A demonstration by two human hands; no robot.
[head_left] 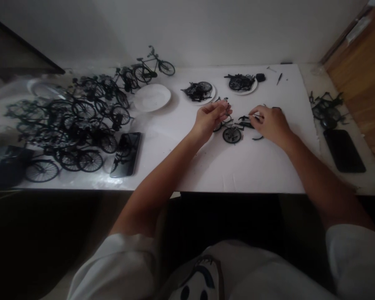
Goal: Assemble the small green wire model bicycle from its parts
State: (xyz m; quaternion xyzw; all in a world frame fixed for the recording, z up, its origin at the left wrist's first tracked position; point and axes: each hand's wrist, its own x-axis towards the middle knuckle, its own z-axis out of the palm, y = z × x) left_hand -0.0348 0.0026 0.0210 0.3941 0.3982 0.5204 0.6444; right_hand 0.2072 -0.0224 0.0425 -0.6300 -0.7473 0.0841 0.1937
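My left hand (208,118) is closed in a pinch on a small dark bicycle part (227,104), which pokes out past the fingertips. Close by, my right hand (271,124) has its fingers curled and drawn together over loose black pieces; whatever they hold is too small to make out. Between and below the hands lie a small black toy wheel (232,135), a dark frame-like piece (245,124) and a thin curved black piece (258,138), on the white board (237,168).
Many assembled black model bicycles (90,110) crowd the left side. Behind are a bare white plate (152,98) and two plates of parts, one heap (197,91) and another (241,82). Phones lie left (126,154) and right (344,150). More black parts (327,106) sit right.
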